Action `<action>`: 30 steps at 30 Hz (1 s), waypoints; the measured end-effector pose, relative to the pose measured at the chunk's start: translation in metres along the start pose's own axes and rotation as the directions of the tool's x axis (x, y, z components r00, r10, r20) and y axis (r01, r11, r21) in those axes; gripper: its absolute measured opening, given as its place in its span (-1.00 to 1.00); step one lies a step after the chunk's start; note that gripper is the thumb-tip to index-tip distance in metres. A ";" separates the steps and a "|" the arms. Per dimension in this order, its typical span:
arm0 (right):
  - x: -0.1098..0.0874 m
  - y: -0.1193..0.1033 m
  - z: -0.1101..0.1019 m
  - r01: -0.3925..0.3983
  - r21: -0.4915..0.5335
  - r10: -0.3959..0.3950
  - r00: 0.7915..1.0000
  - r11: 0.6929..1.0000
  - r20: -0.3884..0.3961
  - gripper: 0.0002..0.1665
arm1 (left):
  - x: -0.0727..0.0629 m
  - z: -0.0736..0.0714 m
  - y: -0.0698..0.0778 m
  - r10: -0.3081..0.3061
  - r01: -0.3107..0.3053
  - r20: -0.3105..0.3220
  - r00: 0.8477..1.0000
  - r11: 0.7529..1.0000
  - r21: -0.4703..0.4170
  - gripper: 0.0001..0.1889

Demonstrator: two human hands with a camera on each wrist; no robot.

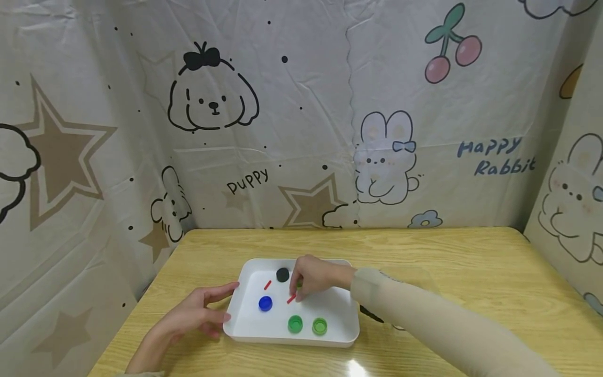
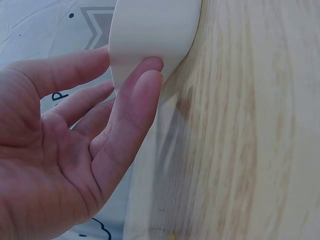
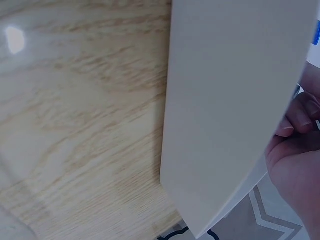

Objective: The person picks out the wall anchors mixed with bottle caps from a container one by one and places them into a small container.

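Observation:
A white tray [image 1: 264, 337] holds several small round caps and two thin red sticks. My right hand [image 1: 311, 275] reaches over its far side with curled fingers, and pinches one red stick [image 1: 291, 299] at its end. A green cap [image 1: 299, 284] is partly hidden by that hand. The other red stick [image 1: 267, 285] lies between a black cap [image 1: 282, 275] and a blue cap [image 1: 266, 303]. My left hand [image 1: 198, 312] is at the tray's left end, its fairly straight fingers touching the rim and end wall; in the left wrist view this hand [image 2: 90, 135] holds nothing.
Near the tray's front wall lie a green cap [image 1: 295, 324] and a lighter green cap [image 1: 319, 326]. A dark object [image 1: 371, 313] shows beside the tray, partly under my right sleeve [image 1: 424, 303]. The wooden table [image 1: 447, 256] ends at a printed cloth backdrop [image 1: 301, 131].

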State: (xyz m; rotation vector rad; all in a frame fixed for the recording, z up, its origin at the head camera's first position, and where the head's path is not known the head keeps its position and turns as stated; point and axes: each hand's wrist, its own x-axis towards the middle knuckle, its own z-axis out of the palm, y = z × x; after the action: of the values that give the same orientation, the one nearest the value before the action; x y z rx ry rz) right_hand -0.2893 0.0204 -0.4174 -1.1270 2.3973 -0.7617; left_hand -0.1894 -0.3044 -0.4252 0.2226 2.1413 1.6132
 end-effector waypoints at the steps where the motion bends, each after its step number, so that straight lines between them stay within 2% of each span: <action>1: 0.000 0.000 0.000 -0.001 -0.001 0.001 1.000 1.000 -0.001 -0.86 | 0.000 0.000 0.000 0.000 0.000 0.000 1.000 1.000 0.000 -0.16; 10: -0.002 -0.003 -0.001 0.031 0.008 -0.031 1.000 0.999 0.001 -0.85 | -0.001 0.001 0.003 0.003 -0.003 0.007 1.000 1.000 -0.007 -0.15; 17: -0.005 0.000 -0.002 0.049 0.017 -0.049 0.999 0.999 0.021 -0.88 | -0.001 0.001 0.000 0.001 -0.001 0.005 1.000 1.000 0.003 -0.16; 24: -0.008 0.004 -0.010 0.073 0.108 -0.076 0.997 0.992 0.031 -0.86 | -0.001 0.001 0.000 0.000 0.000 0.003 1.000 1.000 0.001 -0.16; 30: -0.019 0.002 -0.019 0.065 0.215 -0.079 0.995 0.975 0.061 -0.87 | -0.001 0.002 0.002 -0.011 0.012 -0.007 1.000 1.000 0.012 -0.16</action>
State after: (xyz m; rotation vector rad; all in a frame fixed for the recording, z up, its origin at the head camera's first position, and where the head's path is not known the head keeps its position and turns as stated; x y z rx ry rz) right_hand -0.2893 0.0422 -0.4021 -1.1376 2.1682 -0.9614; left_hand -0.1877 -0.3026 -0.4231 0.2086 2.1535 1.5973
